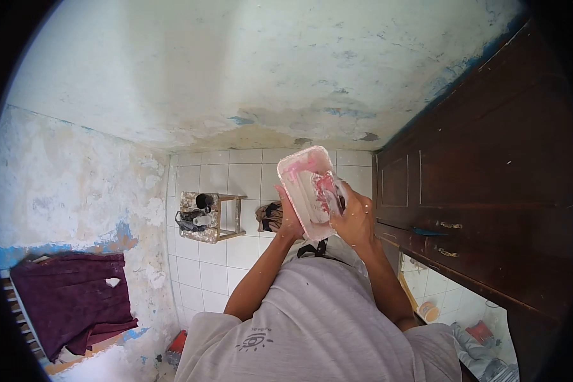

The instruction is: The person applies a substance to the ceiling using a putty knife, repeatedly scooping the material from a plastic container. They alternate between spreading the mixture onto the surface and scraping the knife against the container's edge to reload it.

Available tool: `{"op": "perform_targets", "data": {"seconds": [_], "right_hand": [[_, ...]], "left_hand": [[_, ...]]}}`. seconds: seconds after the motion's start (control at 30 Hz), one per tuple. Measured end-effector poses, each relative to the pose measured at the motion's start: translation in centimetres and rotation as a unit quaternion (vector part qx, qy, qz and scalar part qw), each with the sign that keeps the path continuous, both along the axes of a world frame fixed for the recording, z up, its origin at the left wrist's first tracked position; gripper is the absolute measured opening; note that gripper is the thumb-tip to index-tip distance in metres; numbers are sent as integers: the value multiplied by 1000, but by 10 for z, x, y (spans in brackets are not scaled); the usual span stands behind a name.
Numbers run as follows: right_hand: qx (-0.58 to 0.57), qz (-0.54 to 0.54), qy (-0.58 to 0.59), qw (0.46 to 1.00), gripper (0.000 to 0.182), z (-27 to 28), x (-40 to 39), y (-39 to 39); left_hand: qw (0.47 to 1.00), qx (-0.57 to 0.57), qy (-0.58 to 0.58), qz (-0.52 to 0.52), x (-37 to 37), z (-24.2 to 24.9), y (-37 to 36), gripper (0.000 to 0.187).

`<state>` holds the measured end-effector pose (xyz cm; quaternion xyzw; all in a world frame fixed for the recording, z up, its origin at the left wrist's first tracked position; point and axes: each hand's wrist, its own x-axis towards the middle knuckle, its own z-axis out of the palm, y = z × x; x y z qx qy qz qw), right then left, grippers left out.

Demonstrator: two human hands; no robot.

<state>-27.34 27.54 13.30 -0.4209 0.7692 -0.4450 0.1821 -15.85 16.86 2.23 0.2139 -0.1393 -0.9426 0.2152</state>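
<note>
A pinkish-white rectangular tub (299, 184), smeared with white paste, is tilted in front of my body. My left hand (290, 215) is wrapped round its left side, with the thumb near the rim. My right hand (355, 216) grips a scraper (326, 191) with a red, paste-covered part, held inside the tub against its right side. The scraper's handle is mostly hidden by my fingers. White specks dot my right hand.
A paint-spattered stool (200, 218) holding dark items stands left on the tiled floor (213, 264), beside a brown cloth bundle (270, 216). Patchy walls (235, 70) rise ahead and left. A dark wooden cabinet (477, 172) is right. A maroon cloth (73, 299) hangs lower left.
</note>
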Motion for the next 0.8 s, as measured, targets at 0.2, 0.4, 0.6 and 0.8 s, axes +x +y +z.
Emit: {"op": "perform_targets", "data": {"seconds": [0.2,0.4,0.6,0.8], "right_hand": [[6,46,-54,997,46,-7,-1,-4],[-65,-15,-84,994,30,10,-11,-4],[-2,53,-80,995,48,-1,1,-12],[-103,-7,-123,987,50,1,0,-12]], "left_hand": [[999,16,27,-38,5,-10,-3,95],[999,24,7,-26,8,7,-4,96],[998,-4,-67,-4,11,6,-6,98],[999,-2,-33,-15,9,29,-5,97]]}}
